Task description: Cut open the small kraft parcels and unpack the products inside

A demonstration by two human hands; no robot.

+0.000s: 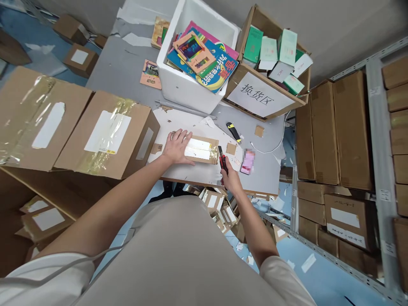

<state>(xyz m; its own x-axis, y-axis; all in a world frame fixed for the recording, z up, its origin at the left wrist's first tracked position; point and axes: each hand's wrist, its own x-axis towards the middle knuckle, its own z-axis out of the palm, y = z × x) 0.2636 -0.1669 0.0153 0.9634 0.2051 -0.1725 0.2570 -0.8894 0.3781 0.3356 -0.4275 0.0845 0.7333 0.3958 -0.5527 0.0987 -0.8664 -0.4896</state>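
A small taped cardboard box [214,154] with a white label lies on the white work surface in front of me. My left hand [178,148] rests on its left end with fingers spread, pressing it from above. In my right hand [230,175] is a red and black utility knife [222,160], gripped by its handle. The knife's tip points away from me, close beside the right end of the box; I cannot tell whether it touches the cardboard. A second, black and yellow utility knife [233,132] lies on the table beyond.
A white foam box [188,91] of books and a carton [270,112] of green and white boxes stand at the back. Large cartons [108,131] flank the left. A phone [247,161] lies right; a metal shelf [379,127] of cartons stands beyond.
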